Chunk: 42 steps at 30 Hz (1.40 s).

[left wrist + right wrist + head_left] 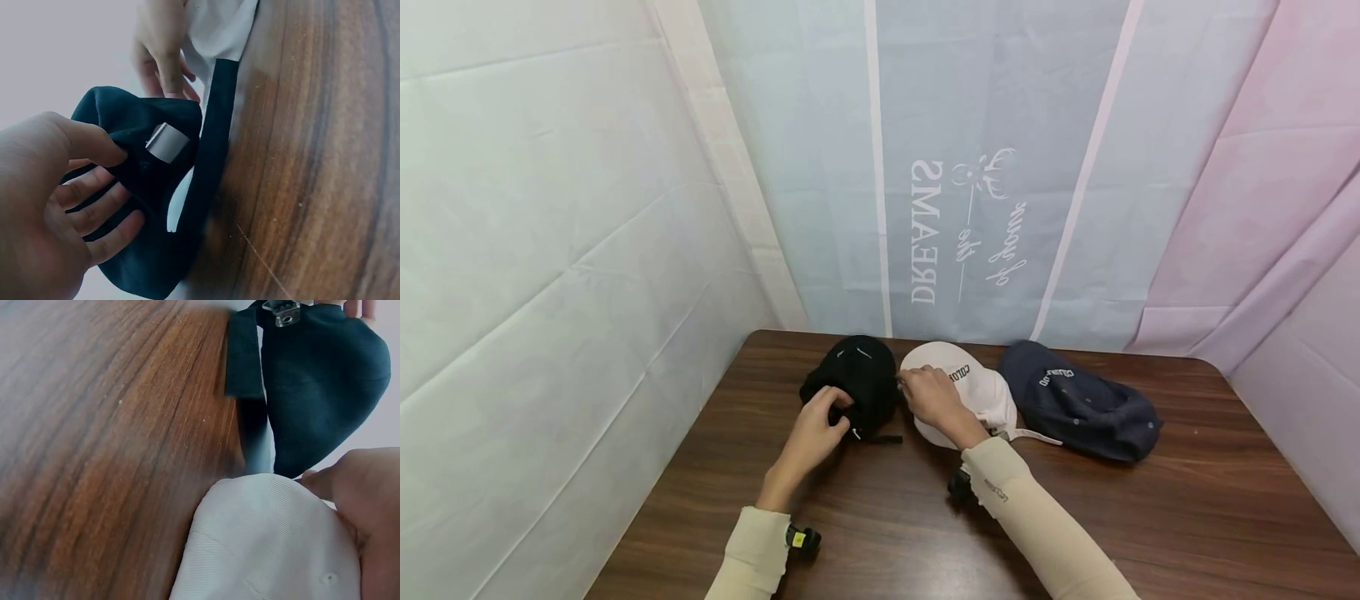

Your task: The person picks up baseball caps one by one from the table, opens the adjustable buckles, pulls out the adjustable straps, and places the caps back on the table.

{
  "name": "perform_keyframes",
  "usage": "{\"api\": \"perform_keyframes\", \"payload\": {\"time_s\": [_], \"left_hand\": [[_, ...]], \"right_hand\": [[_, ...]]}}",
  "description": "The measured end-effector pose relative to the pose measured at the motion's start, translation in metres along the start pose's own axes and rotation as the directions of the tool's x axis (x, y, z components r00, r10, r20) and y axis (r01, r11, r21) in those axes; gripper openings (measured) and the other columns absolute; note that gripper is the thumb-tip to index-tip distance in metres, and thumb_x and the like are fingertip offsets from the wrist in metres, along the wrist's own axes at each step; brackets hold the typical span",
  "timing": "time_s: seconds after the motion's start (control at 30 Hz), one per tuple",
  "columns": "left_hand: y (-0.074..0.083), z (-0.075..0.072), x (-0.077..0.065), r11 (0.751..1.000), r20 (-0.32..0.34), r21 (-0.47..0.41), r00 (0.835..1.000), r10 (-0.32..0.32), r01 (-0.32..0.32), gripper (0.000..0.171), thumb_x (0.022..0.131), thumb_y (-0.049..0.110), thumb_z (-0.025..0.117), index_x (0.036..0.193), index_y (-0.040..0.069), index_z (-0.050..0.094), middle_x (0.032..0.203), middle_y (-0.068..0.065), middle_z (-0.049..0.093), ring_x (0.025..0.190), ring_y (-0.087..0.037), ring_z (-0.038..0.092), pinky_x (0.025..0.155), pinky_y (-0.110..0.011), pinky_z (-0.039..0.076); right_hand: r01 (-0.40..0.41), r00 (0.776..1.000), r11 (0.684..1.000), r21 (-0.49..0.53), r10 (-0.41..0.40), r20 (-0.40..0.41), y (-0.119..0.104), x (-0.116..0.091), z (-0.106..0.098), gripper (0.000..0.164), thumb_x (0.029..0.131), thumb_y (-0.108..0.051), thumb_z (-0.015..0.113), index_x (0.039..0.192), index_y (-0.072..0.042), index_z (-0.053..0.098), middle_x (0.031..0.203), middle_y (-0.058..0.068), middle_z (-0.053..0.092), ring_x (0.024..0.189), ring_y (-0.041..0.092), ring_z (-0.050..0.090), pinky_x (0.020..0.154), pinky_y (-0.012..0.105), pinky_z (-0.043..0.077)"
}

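Observation:
A black cap (868,379) sits at the left of the table, its strap (215,131) trailing on the wood and a metal buckle (167,144) at its back edge. My left hand (816,429) pinches the fabric beside the buckle, thumb on one face and fingers on the other. At the cap's right side, my right hand (934,400) pinches its edge with thumb and fingertips; some of those fingers are hidden. Beneath and beside the right hand lies a white cap (269,537) with dark lettering, its strap pointing right.
A navy cap (1075,404) with white lettering lies right of the white one, against it. All three caps are near the back edge of the brown wooden table (880,533). Cloth hangings (820,167) stand behind and at both sides.

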<state>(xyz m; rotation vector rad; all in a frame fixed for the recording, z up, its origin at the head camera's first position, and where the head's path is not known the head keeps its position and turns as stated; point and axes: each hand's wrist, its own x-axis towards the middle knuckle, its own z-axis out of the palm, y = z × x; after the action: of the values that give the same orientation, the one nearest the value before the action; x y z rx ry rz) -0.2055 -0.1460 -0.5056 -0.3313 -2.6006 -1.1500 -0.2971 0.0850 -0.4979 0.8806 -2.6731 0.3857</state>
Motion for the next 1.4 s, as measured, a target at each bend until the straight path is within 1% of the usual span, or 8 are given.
{"api": "perform_keyframes", "payload": {"time_s": [0.23,0.47,0.57,0.7,0.87,1.1,1.27,1.4], "left_hand": [[-0.004,0.003,-0.001,0.999,0.081,-0.007,0.996,-0.031,0.032,0.031,0.094,-0.003,0.069,0.120,0.013,0.069,0.122,-0.002,0.066,0.112,-0.020,0.063,0.096,-0.043,0.055],[0.001,0.003,-0.004,0.998,0.158,0.041,0.986,-0.047,0.041,0.030,0.095,0.002,0.067,0.124,0.013,0.069,0.126,-0.002,0.065,0.116,-0.021,0.061,0.101,-0.045,0.054],[0.005,0.003,-0.005,0.997,0.134,0.076,0.990,-0.043,0.033,0.023,0.096,0.008,0.068,0.118,0.015,0.071,0.119,0.001,0.067,0.109,-0.019,0.064,0.095,-0.042,0.055],[0.013,0.003,-0.003,0.995,0.046,0.104,0.999,0.005,-0.010,0.010,0.097,0.014,0.069,0.104,0.020,0.074,0.102,0.007,0.069,0.088,-0.014,0.066,0.080,-0.030,0.054],[0.028,0.005,-0.001,0.992,-0.009,0.085,0.996,0.089,-0.088,0.012,0.097,0.008,0.068,0.099,0.016,0.077,0.092,0.010,0.070,0.074,-0.005,0.060,0.070,-0.023,0.053],[0.050,0.016,0.008,0.982,-0.006,0.051,0.983,0.183,-0.182,0.014,0.099,0.005,0.067,0.101,0.015,0.076,0.093,0.006,0.070,0.076,-0.009,0.062,0.070,-0.021,0.054],[0.058,0.024,0.016,0.980,0.005,0.030,0.981,0.196,-0.196,0.012,0.100,0.008,0.067,0.103,0.017,0.075,0.095,0.006,0.068,0.081,-0.014,0.066,0.073,-0.024,0.056],[0.061,0.031,0.018,0.977,0.010,0.012,0.977,0.213,-0.213,0.012,0.100,0.008,0.066,0.106,0.016,0.074,0.099,0.003,0.069,0.083,-0.013,0.065,0.075,-0.026,0.058]], "right_hand": [[-0.032,0.999,0.999,0.029,0.030,0.037,0.001,-0.005,-0.001,0.020,0.104,-0.009,0.064,0.116,-0.007,0.079,0.113,0.009,0.080,0.102,0.034,0.073,0.086,0.048,0.060],[-0.052,0.999,0.996,0.071,0.051,0.007,0.001,-0.013,-0.011,0.018,0.100,-0.014,0.071,0.116,-0.009,0.080,0.115,0.009,0.079,0.104,0.035,0.072,0.089,0.050,0.059],[-0.064,0.998,0.994,0.086,0.066,-0.017,0.003,-0.019,-0.018,0.018,0.098,-0.016,0.074,0.114,-0.010,0.080,0.114,0.008,0.079,0.105,0.033,0.072,0.090,0.050,0.059],[-0.080,0.996,0.990,0.113,0.085,-0.041,0.005,-0.027,-0.031,0.018,0.098,-0.017,0.076,0.115,-0.011,0.079,0.116,0.008,0.079,0.108,0.032,0.072,0.093,0.050,0.059],[-0.084,0.991,0.987,0.139,0.097,-0.087,0.010,-0.040,-0.052,0.018,0.098,-0.017,0.076,0.114,-0.011,0.080,0.118,0.007,0.079,0.107,0.029,0.072,0.088,0.047,0.059],[-0.116,0.983,0.984,0.135,0.134,-0.127,0.025,-0.061,-0.080,0.018,0.098,-0.015,0.075,0.116,-0.010,0.080,0.120,0.008,0.078,0.114,0.032,0.071,0.090,0.051,0.059],[-0.139,0.976,0.980,0.146,0.160,-0.149,0.039,-0.075,-0.097,0.018,0.100,-0.013,0.073,0.116,-0.010,0.079,0.119,0.009,0.078,0.114,0.033,0.070,0.090,0.053,0.057],[-0.180,0.970,0.973,0.146,0.200,-0.136,0.048,-0.088,-0.104,0.019,0.101,-0.014,0.072,0.119,-0.010,0.079,0.121,0.010,0.077,0.112,0.032,0.069,0.087,0.053,0.057]]}}
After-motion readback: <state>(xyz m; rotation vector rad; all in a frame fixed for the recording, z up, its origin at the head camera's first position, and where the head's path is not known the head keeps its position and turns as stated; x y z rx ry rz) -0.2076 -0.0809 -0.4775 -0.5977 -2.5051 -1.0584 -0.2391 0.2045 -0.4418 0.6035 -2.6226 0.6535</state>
